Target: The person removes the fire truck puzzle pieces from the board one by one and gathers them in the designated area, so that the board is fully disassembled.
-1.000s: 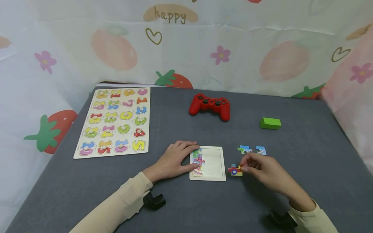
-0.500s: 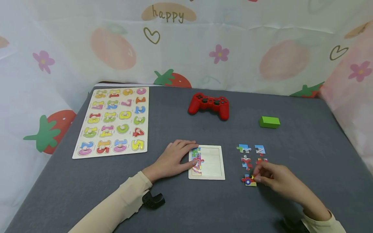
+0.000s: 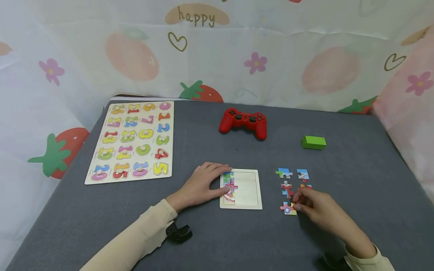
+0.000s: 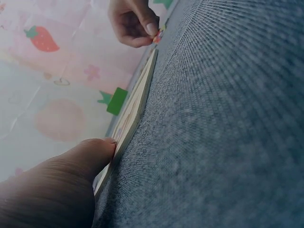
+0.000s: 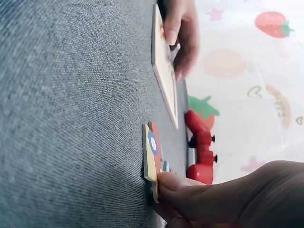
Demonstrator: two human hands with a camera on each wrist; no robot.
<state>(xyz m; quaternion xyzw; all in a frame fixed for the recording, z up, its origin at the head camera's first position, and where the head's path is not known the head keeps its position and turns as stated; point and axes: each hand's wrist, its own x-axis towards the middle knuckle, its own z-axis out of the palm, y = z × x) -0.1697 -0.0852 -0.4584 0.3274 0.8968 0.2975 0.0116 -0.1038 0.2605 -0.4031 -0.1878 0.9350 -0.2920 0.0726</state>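
Observation:
My left hand (image 3: 202, 184) rests on the left side of a small wooden puzzle tray (image 3: 248, 190), fingers along its upper edge. Its thumb lies over a strip of fitted jigsaw pieces (image 3: 229, 197) in the tray; the rest of the recess is bare wood. To the right of the tray, my right hand (image 3: 317, 207) pinches a jigsaw piece (image 5: 152, 154) with a blue wheel between thumb and fingers, low over the table. Loose pieces lie just beyond: a blue-green one (image 3: 284, 173), a blue one (image 3: 303, 174), a red-blue one (image 3: 286, 189) and another (image 3: 305, 186) partly hidden by the hand.
A board of number pieces with knobs (image 3: 130, 143) lies on the left of the grey table (image 3: 203, 241). Behind the tray sits a red game controller (image 3: 243, 123), and a green block (image 3: 314, 142) stands at the back right. A patterned curtain (image 3: 217, 52) hangs behind.
From beside the tray, my right hand drew the wheel piece right and nearer me, then shifted slightly back left. Loose pieces it had covered now show. My left hand keeps its place.

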